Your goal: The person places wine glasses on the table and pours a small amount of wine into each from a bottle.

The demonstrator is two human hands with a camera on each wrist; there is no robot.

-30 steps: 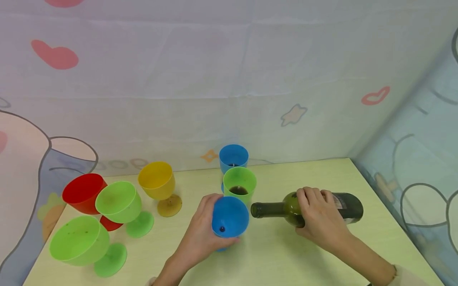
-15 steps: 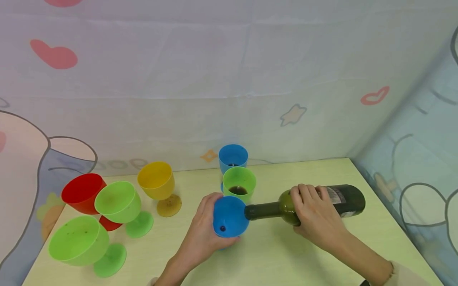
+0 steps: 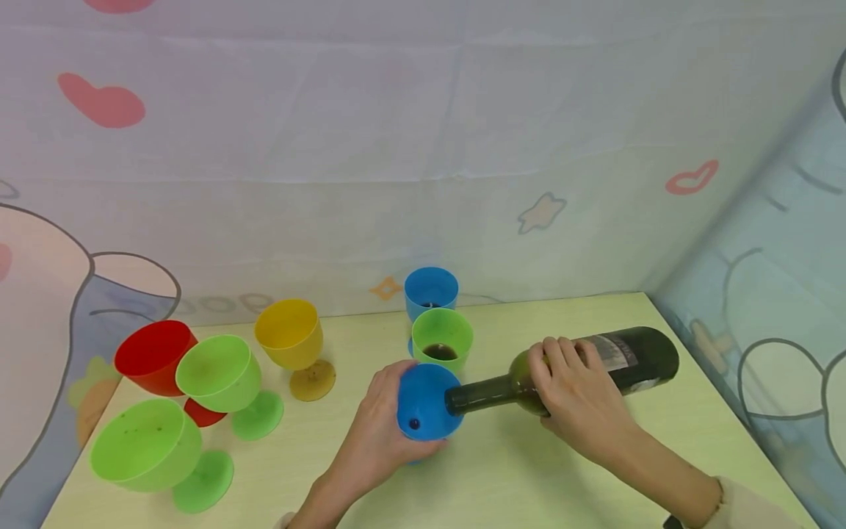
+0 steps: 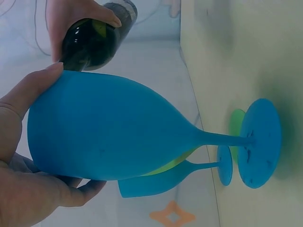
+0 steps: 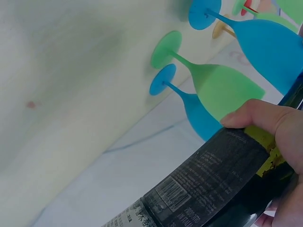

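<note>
My left hand (image 3: 380,433) grips the bowl of a blue goblet (image 4: 109,125) near its rim, thumb and fingers on opposite sides. A small dark drop shows inside its bowl. My right hand (image 3: 581,393) holds a dark green wine bottle (image 3: 641,360) around its body. The bottle is tilted, its neck pointing left and its mouth over the goblet's right rim. Whether liquid flows is too hard to tell. Just behind the held goblet stand a green goblet (image 3: 441,334) and a second blue goblet (image 3: 431,288), both with dark liquid inside.
On the left of the table (image 3: 529,485) stand a yellow goblet (image 3: 291,338), a red goblet (image 3: 155,360) and two wide green goblets, one nearer (image 3: 145,448) and one farther (image 3: 221,375). A printed cloth (image 3: 370,147) hangs behind the table.
The bottle has moved left and its base has risen, bringing its mouth from beside the blue goblet to over its rim. My left hand and goblet have shifted only slightly right.
</note>
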